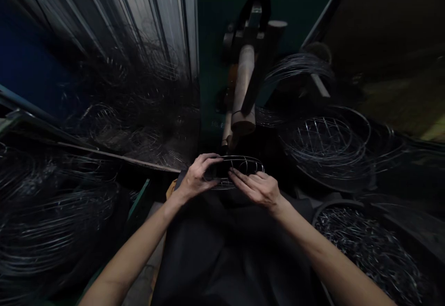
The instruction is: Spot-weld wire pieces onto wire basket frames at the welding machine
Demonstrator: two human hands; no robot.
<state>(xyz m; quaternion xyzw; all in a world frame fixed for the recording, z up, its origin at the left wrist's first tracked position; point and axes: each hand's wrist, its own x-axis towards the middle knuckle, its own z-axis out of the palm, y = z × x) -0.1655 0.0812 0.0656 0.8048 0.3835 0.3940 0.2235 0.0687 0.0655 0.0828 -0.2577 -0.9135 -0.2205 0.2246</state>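
Between my hands, over my dark-covered lap, is a small round wire basket (239, 158) with a thin rim and crossing wires. My left hand (200, 176) grips its left side, thumb below and fingers on the rim. At the right side, my right hand (257, 186) is closed on the frame, with its fingers reaching in toward the middle. Just beyond the basket stands a machine (255, 28) with a thick cylindrical bar (243, 97) pointing toward me. Whether a small loose piece is in my right fingers cannot be made out.
A bin of short metal bits (368, 250) stands at lower right. Above it, wire rings and grids (323, 139) rest on a dark tray. Bundled wire rings (45, 232) fill the lower left, and tangled wire frames (139, 79) are heaped by the corrugated metal wall (163, 14).
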